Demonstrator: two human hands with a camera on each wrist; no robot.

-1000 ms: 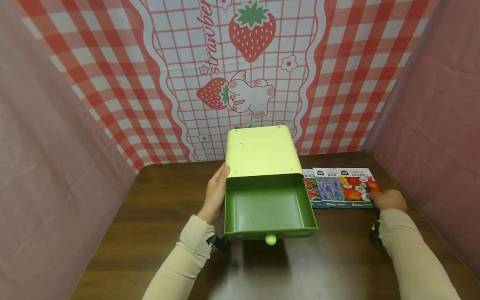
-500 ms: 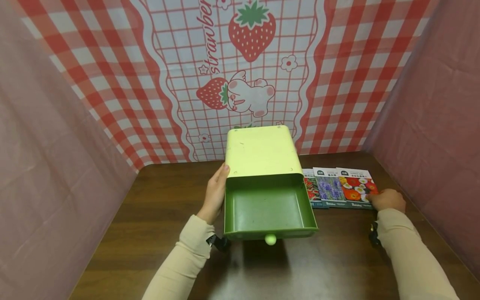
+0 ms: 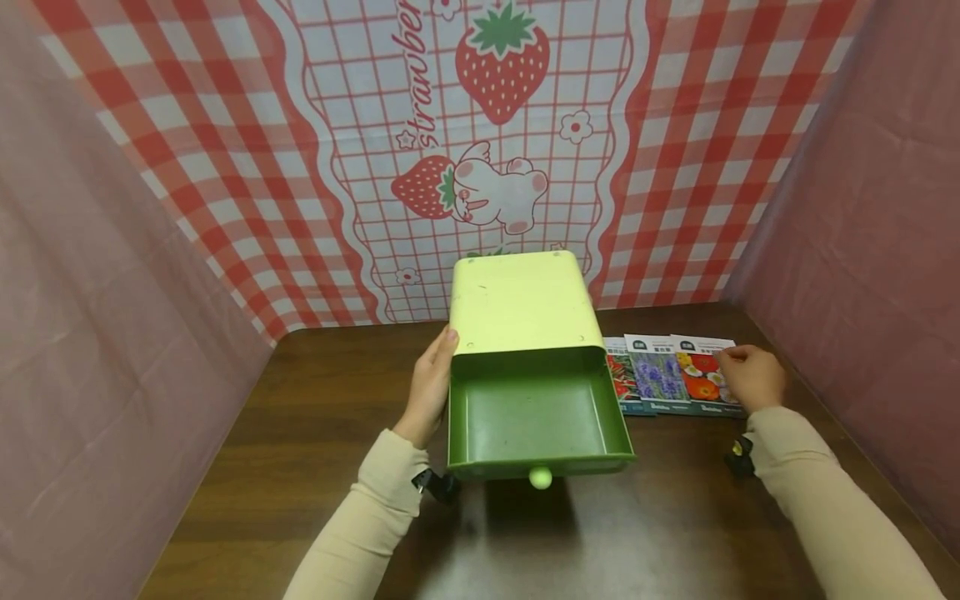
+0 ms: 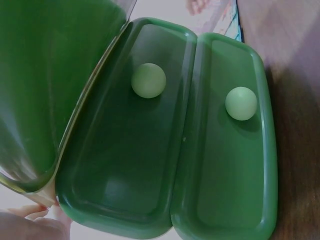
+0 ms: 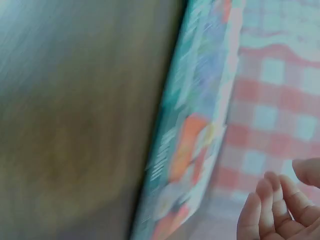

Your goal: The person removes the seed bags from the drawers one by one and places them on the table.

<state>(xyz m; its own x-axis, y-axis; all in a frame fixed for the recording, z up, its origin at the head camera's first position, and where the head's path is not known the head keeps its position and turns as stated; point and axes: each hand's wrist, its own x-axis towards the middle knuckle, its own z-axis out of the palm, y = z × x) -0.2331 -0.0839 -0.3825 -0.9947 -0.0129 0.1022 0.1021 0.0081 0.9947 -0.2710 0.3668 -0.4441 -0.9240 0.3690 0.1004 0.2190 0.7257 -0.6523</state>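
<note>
A small drawer cabinet [image 3: 525, 304] with a pale yellow-green top stands in the middle of the table, its upper green drawer [image 3: 536, 421] pulled out with nothing in it. My left hand [image 3: 431, 383] rests against the cabinet's left side, fingertips at the top edge. Two pushed-in green drawers [image 4: 222, 165] with round knobs [image 4: 241, 103] show in the left wrist view. To the right lie overlapping flower-picture packets: a purple one [image 3: 660, 375], a red-and-orange one [image 3: 701, 383] and one partly hidden by the cabinet. My right hand [image 3: 753, 379], fingers loosely bent and holding nothing, hovers over the rightmost packet.
The brown wooden table [image 3: 322, 467] reaches back to a red checked strawberry cloth [image 3: 660, 208]. Pink curtains [image 3: 862, 275] hang along both sides. The drawer's knob [image 3: 540, 477] sticks out toward me.
My right hand has left the rightmost packet's lower right corner and moved up and left over it. The packet has shifted slightly left. The left hand and cabinet stay put.
</note>
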